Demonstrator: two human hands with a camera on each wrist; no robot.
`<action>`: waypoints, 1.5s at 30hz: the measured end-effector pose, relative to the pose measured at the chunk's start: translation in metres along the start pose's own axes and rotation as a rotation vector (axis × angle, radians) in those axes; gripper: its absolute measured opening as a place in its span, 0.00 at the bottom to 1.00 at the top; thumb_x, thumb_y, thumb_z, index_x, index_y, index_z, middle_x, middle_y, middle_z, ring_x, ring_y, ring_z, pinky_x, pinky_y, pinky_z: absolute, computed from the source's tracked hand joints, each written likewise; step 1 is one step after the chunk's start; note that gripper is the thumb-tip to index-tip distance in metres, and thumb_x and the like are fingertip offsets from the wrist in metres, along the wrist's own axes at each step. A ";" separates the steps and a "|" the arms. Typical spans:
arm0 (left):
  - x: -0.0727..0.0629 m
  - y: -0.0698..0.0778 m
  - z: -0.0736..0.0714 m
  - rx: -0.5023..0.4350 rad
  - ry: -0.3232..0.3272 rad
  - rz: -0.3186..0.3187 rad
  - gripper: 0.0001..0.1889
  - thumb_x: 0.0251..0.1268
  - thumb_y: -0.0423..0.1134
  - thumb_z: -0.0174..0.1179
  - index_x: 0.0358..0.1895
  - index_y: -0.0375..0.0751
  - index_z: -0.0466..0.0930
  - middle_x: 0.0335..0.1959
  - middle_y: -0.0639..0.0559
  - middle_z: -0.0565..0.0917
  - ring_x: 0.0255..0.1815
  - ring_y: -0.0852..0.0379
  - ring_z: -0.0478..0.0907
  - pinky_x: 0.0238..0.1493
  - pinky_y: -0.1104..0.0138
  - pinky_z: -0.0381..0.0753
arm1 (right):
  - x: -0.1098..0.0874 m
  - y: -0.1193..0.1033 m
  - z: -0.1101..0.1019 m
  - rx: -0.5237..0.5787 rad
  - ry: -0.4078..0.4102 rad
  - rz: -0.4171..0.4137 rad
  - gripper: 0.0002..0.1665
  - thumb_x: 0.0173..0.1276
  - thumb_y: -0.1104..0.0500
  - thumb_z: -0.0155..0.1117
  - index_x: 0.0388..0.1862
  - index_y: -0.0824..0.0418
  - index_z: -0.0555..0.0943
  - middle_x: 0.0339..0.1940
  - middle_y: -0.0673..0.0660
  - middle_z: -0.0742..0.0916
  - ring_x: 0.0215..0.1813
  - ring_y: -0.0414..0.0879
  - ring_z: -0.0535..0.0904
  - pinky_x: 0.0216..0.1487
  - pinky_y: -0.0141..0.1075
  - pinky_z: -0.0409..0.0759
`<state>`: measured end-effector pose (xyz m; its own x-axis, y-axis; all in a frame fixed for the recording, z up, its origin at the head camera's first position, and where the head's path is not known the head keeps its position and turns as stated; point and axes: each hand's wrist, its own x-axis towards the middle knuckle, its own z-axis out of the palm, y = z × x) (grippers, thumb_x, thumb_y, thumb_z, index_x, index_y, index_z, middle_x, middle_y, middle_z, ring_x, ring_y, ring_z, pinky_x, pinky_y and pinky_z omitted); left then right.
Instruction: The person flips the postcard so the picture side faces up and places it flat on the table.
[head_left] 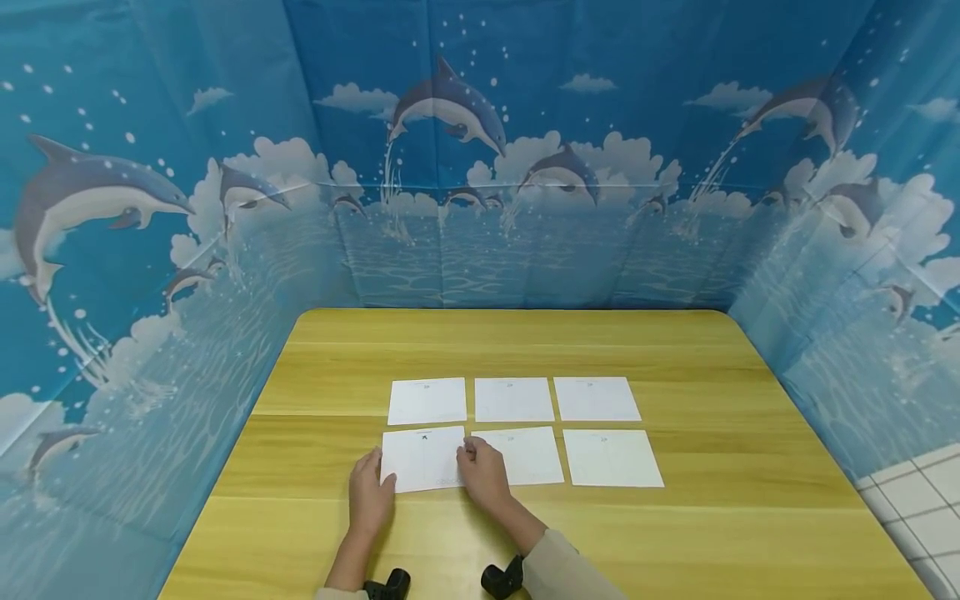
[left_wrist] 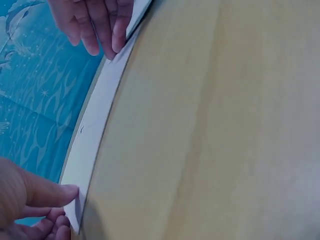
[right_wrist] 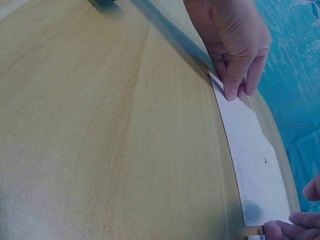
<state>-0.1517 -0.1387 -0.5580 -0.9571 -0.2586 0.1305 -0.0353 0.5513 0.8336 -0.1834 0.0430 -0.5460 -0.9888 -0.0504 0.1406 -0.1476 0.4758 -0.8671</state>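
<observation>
A white postcard (head_left: 420, 460) with a small dark mark and a row of small printed boxes (right_wrist: 242, 189) lies at the near left of the yellow wooden table. My left hand (head_left: 370, 492) holds its left edge, thumb (left_wrist: 52, 194) on top and the other fingers curled at the side. At the postcard's right edge, my right hand (head_left: 483, 473) pinches the corner between thumb and fingers (right_wrist: 232, 87). That hand partly covers a second white card (head_left: 525, 457) just to the right.
Another card (head_left: 613, 458) lies at the right of the near row. Behind it is a far row: a left card (head_left: 427, 402), a middle card (head_left: 514, 400) and a right card (head_left: 597, 399). A blue dolphin-print curtain (head_left: 480, 250) surrounds the table (head_left: 712, 533).
</observation>
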 end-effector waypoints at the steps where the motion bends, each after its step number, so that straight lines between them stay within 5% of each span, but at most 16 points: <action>1: 0.000 0.001 -0.001 -0.013 0.009 -0.012 0.26 0.51 0.19 0.58 0.56 0.14 0.64 0.52 0.24 0.69 0.56 0.31 0.65 0.55 0.48 0.66 | 0.000 0.000 0.000 0.008 0.003 0.002 0.16 0.65 0.64 0.55 0.45 0.77 0.77 0.30 0.56 0.82 0.33 0.44 0.77 0.36 0.36 0.78; 8: 0.002 0.006 -0.003 -0.172 0.077 -0.138 0.30 0.45 0.15 0.59 0.58 0.16 0.63 0.43 0.32 0.73 0.44 0.42 0.73 0.45 0.60 0.77 | 0.001 0.001 0.001 0.015 0.019 0.016 0.13 0.60 0.67 0.60 0.40 0.76 0.78 0.30 0.58 0.82 0.32 0.44 0.76 0.33 0.33 0.76; 14: 0.003 0.009 -0.009 -0.157 0.077 -0.138 0.27 0.46 0.17 0.61 0.55 0.19 0.69 0.36 0.40 0.73 0.38 0.49 0.71 0.35 0.71 0.75 | 0.005 0.002 0.001 0.008 0.049 0.028 0.22 0.49 0.73 0.64 0.46 0.78 0.77 0.30 0.55 0.78 0.32 0.43 0.73 0.31 0.29 0.74; 22: 0.002 0.004 -0.015 -0.108 0.060 -0.017 0.14 0.53 0.23 0.61 0.44 0.20 0.78 0.32 0.44 0.74 0.35 0.50 0.74 0.34 0.69 0.77 | 0.007 0.001 -0.005 0.021 0.049 -0.050 0.23 0.47 0.76 0.63 0.47 0.75 0.78 0.27 0.53 0.74 0.30 0.44 0.70 0.30 0.29 0.73; 32: -0.001 -0.003 -0.025 -0.059 0.052 0.146 0.09 0.60 0.28 0.57 0.41 0.24 0.81 0.34 0.46 0.76 0.34 0.53 0.74 0.33 0.68 0.76 | 0.003 0.006 -0.010 0.055 0.033 -0.171 0.05 0.57 0.71 0.62 0.34 0.72 0.78 0.28 0.54 0.76 0.33 0.49 0.75 0.34 0.33 0.76; 45: -0.006 -0.014 -0.034 -0.039 0.048 0.313 0.04 0.57 0.29 0.61 0.31 0.31 0.83 0.32 0.52 0.77 0.33 0.56 0.76 0.32 0.69 0.78 | -0.005 0.008 -0.019 0.014 0.017 -0.272 0.08 0.61 0.68 0.62 0.37 0.72 0.81 0.31 0.53 0.78 0.33 0.44 0.75 0.34 0.31 0.77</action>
<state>-0.1352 -0.1722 -0.5521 -0.9051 -0.1191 0.4082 0.2705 0.5795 0.7687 -0.1788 0.0638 -0.5450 -0.9123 -0.1600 0.3771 -0.4081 0.4346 -0.8029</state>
